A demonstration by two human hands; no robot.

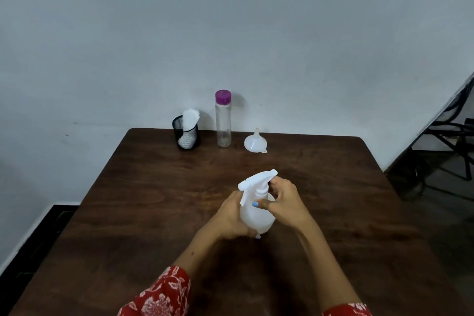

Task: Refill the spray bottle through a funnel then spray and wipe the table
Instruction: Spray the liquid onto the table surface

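The white spray bottle [256, 213] stands upright near the middle of the dark wooden surface [128, 200], caught between both hands. The left hand [230, 218] wraps around the round body from its left side, fingers curled under toward the base. The right hand [284, 200] closes on the neck just below the trigger head [257, 179], thumb pressed across the front, its nail painted blue. The nozzle points away to the upper right, the trigger hangs down on the left.

Well beyond the hands, along the far edge by the wall, three things stand in a row. A white funnel [255, 143] sits mouth down, spout up, on the right. Beside it, to the left, rises a tall clear bottle [223, 123] with a purple cap [223, 97]. Left again is a black mesh cup [186, 136] holding a white cloth [189, 120] that sticks out above the rim.

Red floral sleeves [164, 295] cover the forearms at the near edge.
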